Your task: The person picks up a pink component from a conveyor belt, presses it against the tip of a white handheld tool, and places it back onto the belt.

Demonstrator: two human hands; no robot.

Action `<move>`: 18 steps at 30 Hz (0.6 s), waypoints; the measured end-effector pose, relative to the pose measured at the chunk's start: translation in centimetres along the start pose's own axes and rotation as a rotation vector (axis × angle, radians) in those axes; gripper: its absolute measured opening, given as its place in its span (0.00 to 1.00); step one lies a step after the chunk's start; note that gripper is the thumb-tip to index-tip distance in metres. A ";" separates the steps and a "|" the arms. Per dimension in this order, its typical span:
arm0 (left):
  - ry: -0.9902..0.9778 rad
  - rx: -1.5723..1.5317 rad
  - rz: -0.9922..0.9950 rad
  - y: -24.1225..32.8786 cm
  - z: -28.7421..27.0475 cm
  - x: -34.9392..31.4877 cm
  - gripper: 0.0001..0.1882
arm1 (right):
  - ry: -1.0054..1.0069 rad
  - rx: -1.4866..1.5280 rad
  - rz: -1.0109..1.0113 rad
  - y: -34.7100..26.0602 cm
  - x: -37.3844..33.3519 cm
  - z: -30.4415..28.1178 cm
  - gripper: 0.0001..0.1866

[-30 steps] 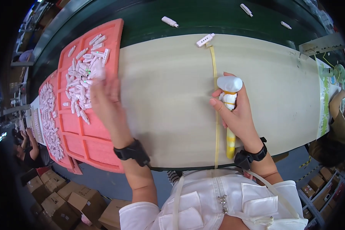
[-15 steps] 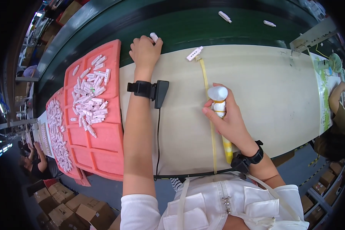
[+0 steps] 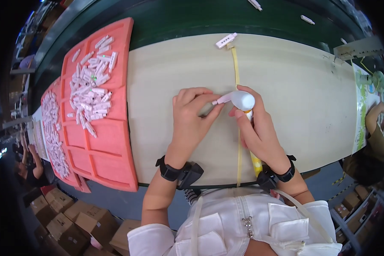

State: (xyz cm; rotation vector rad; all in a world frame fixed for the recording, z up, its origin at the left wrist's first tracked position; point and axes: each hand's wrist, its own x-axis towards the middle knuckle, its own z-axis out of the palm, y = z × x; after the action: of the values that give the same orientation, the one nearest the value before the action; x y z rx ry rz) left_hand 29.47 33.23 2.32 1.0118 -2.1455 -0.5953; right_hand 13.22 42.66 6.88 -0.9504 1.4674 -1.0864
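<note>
My left hand (image 3: 194,112) has its fingers closed on a small white stick-shaped device (image 3: 220,100), one end of which reaches up to the tool in the other hand. Wrapped in my right hand (image 3: 260,131) is a tool with a rounded white end (image 3: 243,101) and a yellow-and-white lower part that shows below the palm. Whether the device touches the white end I cannot tell. Another small white device with a row of dark dots (image 3: 226,40) lies at the table's far edge, by the top of a yellow tape strip (image 3: 236,68).
On the left a pink compartmented tray (image 3: 109,145) holds a heap of similar devices, several showing green lights. A second heaped tray (image 3: 53,132) lies beyond it. Across the back runs a green conveyor (image 3: 179,21) carrying loose devices. Another person's arm (image 3: 374,119) rests at the right.
My left hand has come back from the conveyor's edge to the middle of the table, bringing a device to the white-ended tool. My right hand has stayed nearly in place.
</note>
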 end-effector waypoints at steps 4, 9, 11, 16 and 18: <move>-0.058 -0.138 -0.114 -0.4 -0.1 -0.7 0.11 | -0.030 -0.176 -0.042 0.7 0.0 0.8 0.24; -0.087 -0.198 -0.133 -1.3 -0.2 -1.1 0.08 | 0.031 -0.263 -0.172 0.4 -0.2 1.6 0.24; -0.109 -0.199 -0.138 -0.9 -0.2 -0.8 0.07 | 0.069 -0.280 -0.219 0.5 -0.3 1.8 0.24; -0.106 -0.187 -0.158 -0.8 -0.1 -1.1 0.07 | 0.092 -0.438 -0.378 2.6 0.5 2.3 0.24; -0.092 -0.180 -0.129 -0.7 -0.1 -1.1 0.09 | 0.050 -0.388 -0.276 2.7 0.7 1.9 0.25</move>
State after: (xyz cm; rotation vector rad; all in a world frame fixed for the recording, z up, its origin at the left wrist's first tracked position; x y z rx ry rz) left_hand 30.38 33.68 1.46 1.0463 -2.0722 -0.8954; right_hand 14.99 42.49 3.95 -1.4413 1.6573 -1.0431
